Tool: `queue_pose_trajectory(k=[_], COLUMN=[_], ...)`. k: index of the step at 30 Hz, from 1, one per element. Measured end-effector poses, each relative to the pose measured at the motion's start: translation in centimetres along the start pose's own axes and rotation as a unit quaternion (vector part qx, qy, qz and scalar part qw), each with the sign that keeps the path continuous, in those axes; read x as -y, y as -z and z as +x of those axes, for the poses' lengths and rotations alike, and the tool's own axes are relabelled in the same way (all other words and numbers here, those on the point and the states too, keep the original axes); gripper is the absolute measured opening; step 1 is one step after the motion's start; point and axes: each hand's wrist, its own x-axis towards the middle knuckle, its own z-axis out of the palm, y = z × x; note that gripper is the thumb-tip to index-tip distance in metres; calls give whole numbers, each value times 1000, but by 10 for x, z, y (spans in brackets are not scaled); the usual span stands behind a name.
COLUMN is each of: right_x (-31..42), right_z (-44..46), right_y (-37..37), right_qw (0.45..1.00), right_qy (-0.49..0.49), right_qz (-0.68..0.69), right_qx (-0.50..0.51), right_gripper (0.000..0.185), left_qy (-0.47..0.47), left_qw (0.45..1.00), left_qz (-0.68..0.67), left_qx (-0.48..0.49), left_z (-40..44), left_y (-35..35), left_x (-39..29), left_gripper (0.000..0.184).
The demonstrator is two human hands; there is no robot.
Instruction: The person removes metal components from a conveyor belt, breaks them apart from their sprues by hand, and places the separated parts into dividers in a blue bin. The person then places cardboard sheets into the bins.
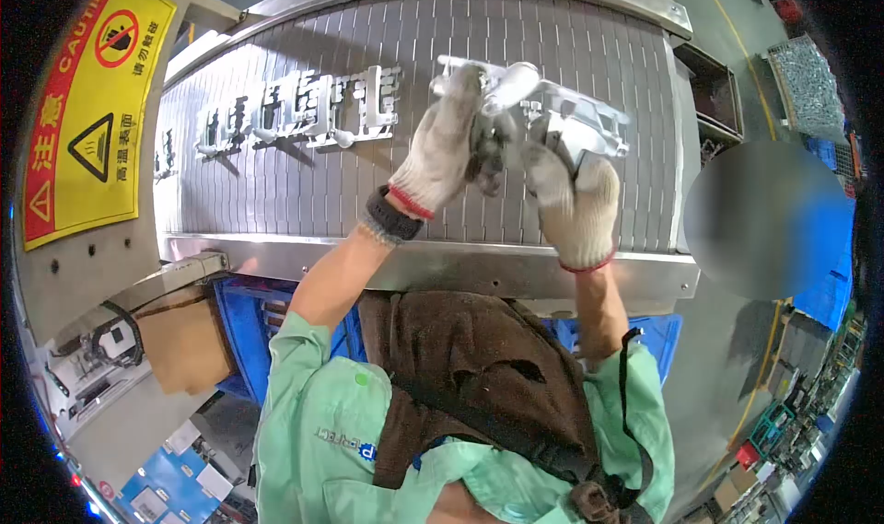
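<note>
My left hand (448, 142), in a white knit glove with a dark, soiled finger area and a red cuff, is closed on a silvery metal casting (513, 86) over the conveyor. That casting has a rounded, cylinder-like lump. My right hand (578, 197), gloved the same way, has its fingers closed at the lower edge of the casting's flat right-hand part (592, 130). Blur between the hands hides whether these are one piece or two. Farther left on the belt lies a row of several branched metal castings (327, 105), apart from both hands.
The slatted metal conveyor belt (304, 197) runs between steel side rails (442, 271). A yellow and red hot-surface warning sign (97, 110) stands at the left. Blue crates (244, 331) sit below the near rail. A dark metal bin (714, 91) is beyond the right end.
</note>
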Motion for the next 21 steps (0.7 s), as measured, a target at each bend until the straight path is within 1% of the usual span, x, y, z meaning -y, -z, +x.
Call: queue_pose_trajectory(k=[3, 4, 5, 6, 7, 8, 9, 10, 11, 12, 13, 14, 15, 16, 17, 18, 19, 20, 21], right_x=[5, 16, 24, 19, 10, 0, -2, 5, -5, -34, -73, -58, -44, -29, -23, -19, -17, -20, -27], right_z=[-4, -10, -13, -18, -22, -21, -21, -24, -28, -31, -39, -49, -58, -68, -75, -90, -103, -115, -126], right_y=[12, 13, 12, 6, -2, -13, -24, -36, -43, -58, -76, -74, -72, -70, -73, -81, -86, -83, -82], right_qw=[988, 981, 971, 976, 989, 989, 978, 994, 993, 976, 947, 979, 992, 985, 952, 974, 982, 969, 908], right_qy=[45, 13, -18, -29, 35, 97, 158, 54, -56, -80, -105, -44, 20, 83, 191, 90, -8, -149, -232], right_qz=[-15, 8, 31, 37, -21, -81, -139, -78, 62, 167, 270, 159, 36, -77, -197, -138, -74, 114, 302], right_qx=[149, 196, 236, 212, 143, 73, -2, -60, -86, -113, -142, -124, -120, -131, -136, -153, -172, -161, -173], right_gripper=[29, 29, 29, 26, 25, 25, 24, 23, 27, 26, 25, 25, 25, 25, 24, 26, 28, 34, 44], left_qy=[86, 124, 83, 45, 72, 101, 132, 144, 148, 151, 155, 160, 164, 134, 121, 99, 89, 80, 106], left_qw=[986, 977, 984, 989, 980, 965, 947, 943, 945, 946, 951, 956, 959, 966, 987, 995, 995, 995, 992], left_qz=[-131, -159, -138, -119, -179, -238, -293, -301, -293, -286, -267, -247, -227, -213, -97, 17, 12, 5, -64], left_qx=[-48, -66, -74, -78, -57, -39, -25, 2, 8, 14, -5, -22, -37, -54, -31, -1, 30, 62, 26], left_z=[-20, -30, -38, -49, -59, -70, -80, -84, -86, -88, -97, -107, -113, -114, -117, -122, -122, -122, -131], left_y=[0, 0, 2, 1, 0, -1, -2, 2, 5, 8, 9, 9, 12, 20, 40, 71, 103, 134, 126], left_x=[32, 36, 36, 35, 34, 33, 32, 34, 31, 28, 24, 21, 22, 32, 54, 85, 105, 126, 116], left_gripper=[76, 75, 73, 71, 68, 66, 63, 59, 58, 56, 57, 57, 58, 51, 51, 52, 55, 59, 59])
